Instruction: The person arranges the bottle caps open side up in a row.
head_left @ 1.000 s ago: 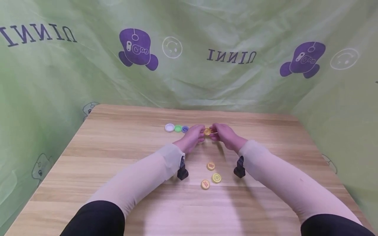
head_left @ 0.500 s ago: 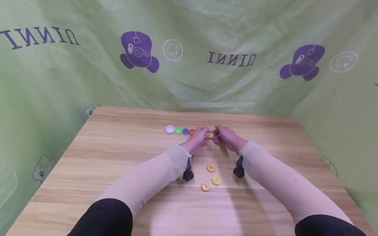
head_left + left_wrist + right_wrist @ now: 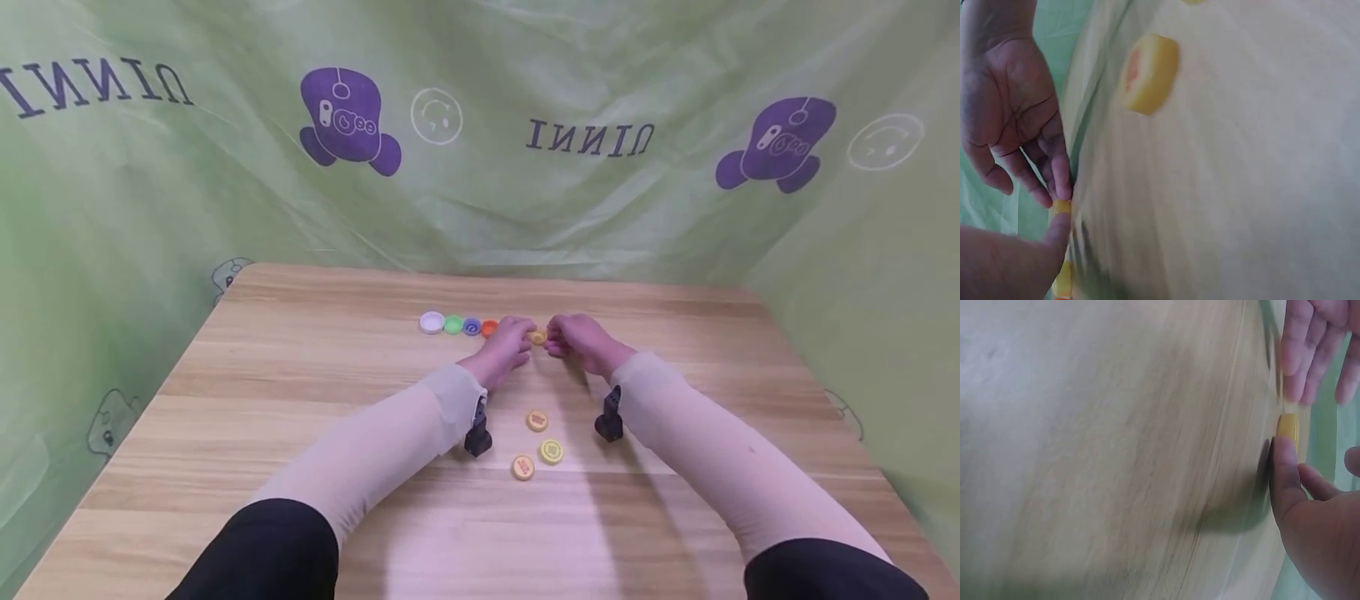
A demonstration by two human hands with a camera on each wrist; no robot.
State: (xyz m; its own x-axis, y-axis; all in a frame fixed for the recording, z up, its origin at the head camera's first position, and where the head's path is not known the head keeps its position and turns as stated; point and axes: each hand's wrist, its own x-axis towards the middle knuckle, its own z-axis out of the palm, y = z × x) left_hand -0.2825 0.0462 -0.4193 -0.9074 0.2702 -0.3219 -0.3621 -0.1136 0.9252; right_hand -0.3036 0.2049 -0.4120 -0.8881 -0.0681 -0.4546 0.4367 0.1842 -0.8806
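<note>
Beyond the table's middle a yellow-orange bottle cap [image 3: 538,337] stands between the fingertips of both hands. The right hand [image 3: 583,340] holds its right side; in the right wrist view one fingertip overlaps the cap [image 3: 1287,427], with another finger behind. From the left, the left hand [image 3: 506,346] touches the cap with extended fingers, palm facing the other hand. A row runs leftward: an orange cap [image 3: 489,327], a blue cap [image 3: 472,327], a green cap [image 3: 453,325] and a larger white cap [image 3: 432,322]. Another yellow cap [image 3: 1062,280], in the left wrist view, is hidden by the left hand in the head view.
Nearer the body lie two light orange caps with red print, one cap [image 3: 537,420] farther off and one cap [image 3: 522,467] closer, plus a yellow cap [image 3: 551,452]. Wrist cameras hang below both sleeves. A green printed cloth [image 3: 480,200] encloses the wooden table [image 3: 300,450].
The left hand has shifted right, uncovering the orange cap in the row. The yellow-orange cap between the hands has moved slightly right. The loose caps nearer the body stay in place.
</note>
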